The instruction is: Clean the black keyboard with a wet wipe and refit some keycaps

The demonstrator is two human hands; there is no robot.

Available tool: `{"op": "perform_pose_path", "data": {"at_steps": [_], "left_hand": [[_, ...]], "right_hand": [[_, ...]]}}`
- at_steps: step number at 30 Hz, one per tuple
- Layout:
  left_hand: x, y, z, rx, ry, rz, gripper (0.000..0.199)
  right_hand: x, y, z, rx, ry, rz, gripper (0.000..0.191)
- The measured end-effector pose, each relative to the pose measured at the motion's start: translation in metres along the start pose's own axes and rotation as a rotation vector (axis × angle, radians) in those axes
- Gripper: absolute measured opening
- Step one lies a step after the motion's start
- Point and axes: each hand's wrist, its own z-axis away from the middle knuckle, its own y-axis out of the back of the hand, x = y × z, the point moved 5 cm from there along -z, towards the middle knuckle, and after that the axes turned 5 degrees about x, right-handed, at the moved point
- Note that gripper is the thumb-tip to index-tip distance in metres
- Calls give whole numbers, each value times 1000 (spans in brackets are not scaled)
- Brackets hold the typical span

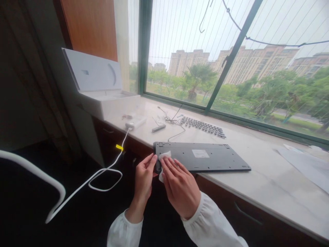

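A black keyboard (218, 158) lies underside up, with a white label on it, at the front edge of the pale counter. Its left end juts past the edge, where my left hand (144, 176) grips the corner between thumb and fingers. My right hand (180, 183) presses a white tissue (165, 156) against the keyboard's left part with its fingers laid over it. Part of the tissue hangs over the near edge. Behind the keyboard, loose black keycaps (203, 126) lie in rows.
An open white box (110, 104) stands at the back left. Nearby on the counter (277, 192) are a white device (136, 122) with a white cable (95, 175), a dark tool (158, 128) and a coiled thin cable (171, 120). Papers (305, 164) lie right.
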Motion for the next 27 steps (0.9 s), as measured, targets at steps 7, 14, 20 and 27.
{"op": "perform_pose_path", "data": {"at_steps": [7,14,20,27], "left_hand": [[0,0,-4,71,-24,-19,40],[0,-1,-4,74,-24,-12,36],[3,-1,-2,73,-25,-11,38],[4,1,-2,100,-34,-88,44]], "right_hand": [[18,5,14,46,-106,76,45],[134,23,72,14,-400,341,47],[238,50,130,-165,-712,393,50],[255,54,116,-294,-763,324,51]]}}
